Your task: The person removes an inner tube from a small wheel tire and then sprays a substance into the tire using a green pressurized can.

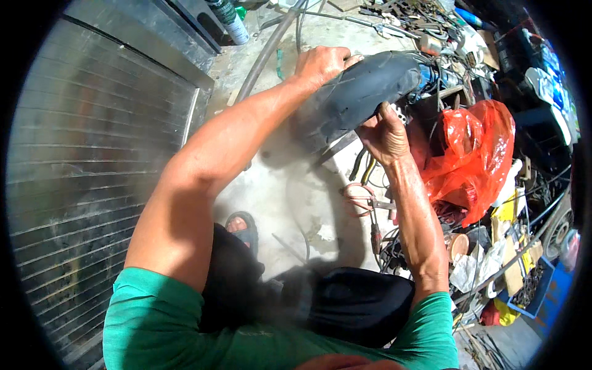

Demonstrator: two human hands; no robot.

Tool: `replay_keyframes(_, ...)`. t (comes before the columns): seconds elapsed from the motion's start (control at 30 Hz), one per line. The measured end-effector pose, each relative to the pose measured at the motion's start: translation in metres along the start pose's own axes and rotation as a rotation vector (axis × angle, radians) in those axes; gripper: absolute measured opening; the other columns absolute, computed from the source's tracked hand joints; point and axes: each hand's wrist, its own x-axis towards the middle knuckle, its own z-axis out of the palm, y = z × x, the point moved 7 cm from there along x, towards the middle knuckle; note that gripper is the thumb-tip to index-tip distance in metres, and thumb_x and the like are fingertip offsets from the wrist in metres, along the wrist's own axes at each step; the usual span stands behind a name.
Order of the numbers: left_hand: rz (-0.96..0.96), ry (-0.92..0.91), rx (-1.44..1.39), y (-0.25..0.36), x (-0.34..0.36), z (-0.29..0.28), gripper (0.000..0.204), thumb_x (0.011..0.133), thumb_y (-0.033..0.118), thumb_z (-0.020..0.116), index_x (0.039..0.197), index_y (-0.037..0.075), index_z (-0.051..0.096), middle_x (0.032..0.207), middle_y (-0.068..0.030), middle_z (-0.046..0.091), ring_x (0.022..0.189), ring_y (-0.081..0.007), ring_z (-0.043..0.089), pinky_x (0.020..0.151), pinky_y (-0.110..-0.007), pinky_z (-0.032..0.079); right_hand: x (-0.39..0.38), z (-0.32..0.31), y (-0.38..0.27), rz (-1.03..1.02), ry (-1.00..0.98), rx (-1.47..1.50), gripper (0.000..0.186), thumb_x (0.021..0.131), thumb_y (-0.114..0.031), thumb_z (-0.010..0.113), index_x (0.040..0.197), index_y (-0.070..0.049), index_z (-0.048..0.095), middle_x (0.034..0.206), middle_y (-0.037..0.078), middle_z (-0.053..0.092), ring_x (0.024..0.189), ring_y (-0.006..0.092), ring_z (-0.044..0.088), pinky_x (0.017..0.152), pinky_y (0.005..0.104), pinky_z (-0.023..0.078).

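A black rubber tyre (364,89) with a grooved tread stands in front of me, its tread facing up toward me. At its far left side, my left hand (322,65) is closed on the tyre, fingers curled and mostly hidden from view. My right hand (387,134) grips the near right side, thumb up along the edge and the other fingers tucked behind. A metal part with holes (400,113) shows just beside the right thumb. What lies inside the tyre cannot be seen.
A ribbed metal shutter (86,154) rises on the left, with a spray can (231,24) beyond it. To the right are a red plastic bag (475,157), pliers (364,166), a blue crate (531,287) and heaped tools and scrap. My sandalled foot (239,227) is below.
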Motion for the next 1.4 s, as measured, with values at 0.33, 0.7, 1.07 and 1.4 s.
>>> replay_keyframes(0.33,0.029,-0.015,-0.062,0.023,-0.021,0.004,0.055,0.095,0.061,0.054,0.092,0.010,0.074,0.087,-0.0174,0.073,0.085,-0.0406,0.070,0.074,-0.052,0.053,-0.035,0.023,-0.011,0.112,-0.055,-0.109,0.054,0.086,-0.046,0.080,0.129,-0.019,0.062,0.112,-0.004,0.061,0.109,0.0166,0.053,0.110,0.0447,0.036)
replay_keyframes(0.7,-0.015,-0.035,-0.056,0.025,-0.020,0.007,0.057,0.095,0.062,0.053,0.092,0.009,0.073,0.089,-0.0195,0.072,0.088,-0.0419,0.069,0.076,-0.051,0.052,-0.033,0.006,-0.004,0.073,0.000,-0.053,0.061,0.084,-0.043,0.083,0.134,-0.015,0.061,0.132,0.001,0.066,0.126,0.0233,0.058,0.114,0.0511,0.038)
replay_keyframes(1.07,-0.003,-0.040,-0.084,0.008,-0.014,0.007,0.057,0.097,0.060,0.052,0.091,0.008,0.073,0.087,-0.0209,0.071,0.086,-0.0438,0.067,0.075,-0.052,0.050,-0.021,0.011,0.004,0.168,0.023,-0.006,0.045,0.087,-0.030,0.083,0.125,-0.019,0.063,0.134,-0.004,0.060,0.128,0.0203,0.054,0.113,0.0481,0.039)
replay_keyframes(1.4,0.004,-0.064,-0.077,0.020,-0.021,0.007,0.055,0.097,0.059,0.053,0.089,0.008,0.072,0.085,-0.0188,0.071,0.084,-0.0425,0.067,0.074,-0.052,0.050,-0.027,0.001,0.007,0.211,-0.039,-0.089,0.073,0.075,-0.039,0.091,0.136,-0.017,0.059,0.134,0.001,0.063,0.127,0.0245,0.056,0.114,0.0545,0.039)
